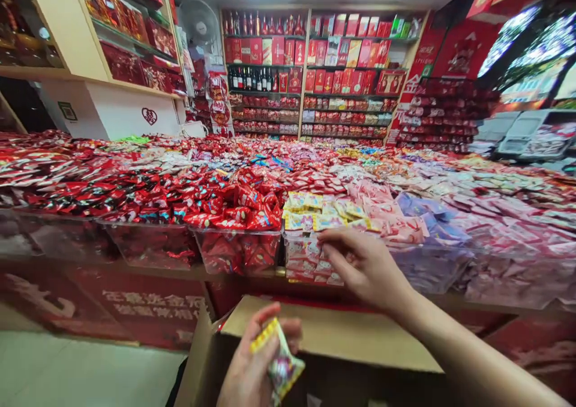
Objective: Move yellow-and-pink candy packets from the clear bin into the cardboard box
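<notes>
My left hand [256,359] is closed around a small yellow-and-white candy packet [285,368], low in the view above an open cardboard box. My right hand [364,269] reaches to the front of a clear bin, thumb and fingers curled toward each other at its rim. Whatever those fingertips may grip cannot be made out. Just beyond them, yellow-edged candy packets [303,203] lie on top of the bin's load. Through the clear front wall show pink-and-white packets [310,254] with a cartoon cat face.
Left of this bin stands a clear bin of red packets [243,248]; pink packets [391,215] and lilac packets [443,230] lie to the right. The open cardboard box [342,335] sits below the counter edge. Shelves with bottles and red boxes [265,51] line the back wall.
</notes>
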Available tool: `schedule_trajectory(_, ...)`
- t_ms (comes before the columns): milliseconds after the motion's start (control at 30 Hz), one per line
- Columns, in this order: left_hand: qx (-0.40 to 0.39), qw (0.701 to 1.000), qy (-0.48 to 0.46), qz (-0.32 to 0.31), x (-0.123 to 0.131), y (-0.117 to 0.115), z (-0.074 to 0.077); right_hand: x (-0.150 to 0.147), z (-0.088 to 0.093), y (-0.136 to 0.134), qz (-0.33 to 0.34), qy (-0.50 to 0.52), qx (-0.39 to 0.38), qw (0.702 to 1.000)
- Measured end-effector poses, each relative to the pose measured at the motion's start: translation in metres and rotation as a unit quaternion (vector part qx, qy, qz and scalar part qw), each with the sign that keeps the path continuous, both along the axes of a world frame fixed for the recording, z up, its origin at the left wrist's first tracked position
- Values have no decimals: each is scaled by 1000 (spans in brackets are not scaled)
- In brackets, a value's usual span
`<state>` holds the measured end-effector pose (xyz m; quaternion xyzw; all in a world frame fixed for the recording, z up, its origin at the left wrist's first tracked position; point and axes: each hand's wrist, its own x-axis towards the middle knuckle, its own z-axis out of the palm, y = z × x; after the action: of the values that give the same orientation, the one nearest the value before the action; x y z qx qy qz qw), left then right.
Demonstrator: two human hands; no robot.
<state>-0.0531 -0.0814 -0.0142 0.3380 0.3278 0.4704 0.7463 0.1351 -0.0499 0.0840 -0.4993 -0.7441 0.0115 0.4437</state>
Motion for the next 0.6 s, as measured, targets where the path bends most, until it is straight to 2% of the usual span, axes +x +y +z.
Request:
schedule_trajectory(67,16,998,-56,36,6,1,20,-21,-25,-36,38,81,-105,990)
schedule_trajectory(167,39,996,-67,33,18,2,35,-45,-61,-65,81,203,-241,946)
schedule_trajectory(267,36,996,-76,24,28,0,34,-53,-84,-66,108,380,-340,853)
schedule_trajectory(333,23,995,-94,16,33,-1,30,-50,-91,-62,121,469,-375,791)
schedule_trajectory(367,15,995,-102,14,34,-1,28,-47,-92,-61,131,494,-380,771)
schedule_trajectory(433,-9,995,-101,7,35,-3,24,-43,-93,-61,146,524,-373,752)
schedule_trajectory(500,-33,996,-80,-7,35,-7,22,-41,-93,-63,149,531,-367,749)
schedule_trajectory(600,-37,998,-56,-9,35,-11,20,-39,-93,-67,122,504,-344,783)
